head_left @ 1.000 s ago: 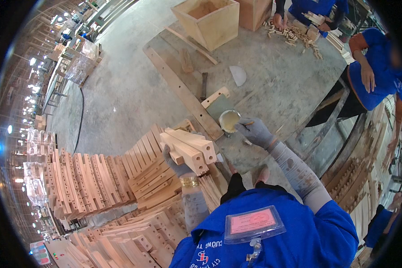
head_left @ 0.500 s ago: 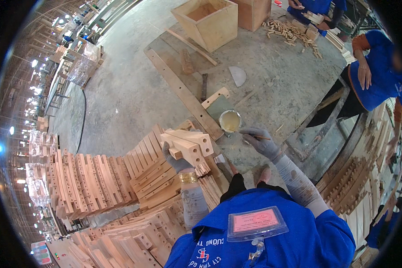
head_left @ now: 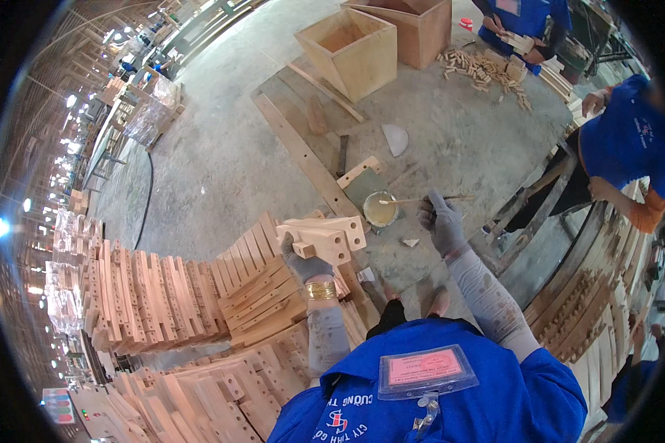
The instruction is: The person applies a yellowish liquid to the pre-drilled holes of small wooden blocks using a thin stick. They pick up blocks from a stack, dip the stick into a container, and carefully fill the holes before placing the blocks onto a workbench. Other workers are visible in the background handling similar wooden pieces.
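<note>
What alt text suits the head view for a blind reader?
A grey-gloved left hand holds pale drilled wooden blocks; the grey-gloved right hand holds a thin brown stick, its tip at a round pot with pale contents. Drilled pale wooden slats are stacked at left.

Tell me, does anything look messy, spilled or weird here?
A little. The grey right sleeve has brown blotches, so it looks stained. Small wooden pegs lie in a jumbled heap at the upper right, while the bigger wooden pieces at left sit in rows. I can't see any clear spill around the pot.
</note>
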`<state>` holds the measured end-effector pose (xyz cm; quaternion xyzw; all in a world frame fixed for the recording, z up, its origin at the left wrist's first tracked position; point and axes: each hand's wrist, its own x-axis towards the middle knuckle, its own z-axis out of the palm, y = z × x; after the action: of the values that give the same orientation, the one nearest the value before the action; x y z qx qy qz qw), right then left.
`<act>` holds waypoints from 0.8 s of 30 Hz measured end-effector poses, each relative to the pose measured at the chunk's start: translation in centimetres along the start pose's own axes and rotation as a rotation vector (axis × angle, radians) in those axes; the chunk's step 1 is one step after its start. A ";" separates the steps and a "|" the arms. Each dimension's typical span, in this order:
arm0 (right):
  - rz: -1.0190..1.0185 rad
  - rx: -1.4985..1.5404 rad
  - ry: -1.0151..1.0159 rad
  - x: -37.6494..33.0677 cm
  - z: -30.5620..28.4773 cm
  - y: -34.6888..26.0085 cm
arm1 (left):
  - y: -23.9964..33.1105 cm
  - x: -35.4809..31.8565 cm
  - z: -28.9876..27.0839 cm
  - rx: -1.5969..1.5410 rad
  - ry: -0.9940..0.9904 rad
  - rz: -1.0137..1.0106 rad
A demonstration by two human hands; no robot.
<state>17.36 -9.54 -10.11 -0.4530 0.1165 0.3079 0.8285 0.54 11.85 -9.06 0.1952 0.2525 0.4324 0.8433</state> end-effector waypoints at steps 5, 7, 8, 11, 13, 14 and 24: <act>-0.013 0.046 -0.051 -1.3 2.1 -3.3 | -0.9 0.0 0.1 -0.056 -0.009 -0.017; -0.112 -0.039 -0.119 -3.9 4.2 -5.3 | -0.5 0.0 -0.2 -0.104 -0.029 -0.039; -0.168 -0.079 -0.143 -5.1 5.0 -6.3 | -0.7 0.2 -0.2 -0.108 -0.012 -0.040; -0.399 -0.313 -0.308 -8.6 6.6 -8.8 | -0.9 -0.3 0.8 -0.077 0.071 0.003; -0.465 -0.376 -0.368 -10.3 7.6 -9.7 | -0.7 -0.7 1.1 -0.034 0.095 0.038; -0.507 -0.413 -0.392 -10.6 7.8 -10.0 | -0.6 -0.9 1.4 -0.026 0.092 0.042; -0.761 -0.790 -0.431 -12.5 10.2 -11.6 | 0.5 -3.0 4.2 0.025 0.096 0.082</act>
<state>13.82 -10.87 9.34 -0.6645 -0.3486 0.0941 0.6542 1.23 9.13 -4.68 0.1947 0.2899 0.4722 0.8094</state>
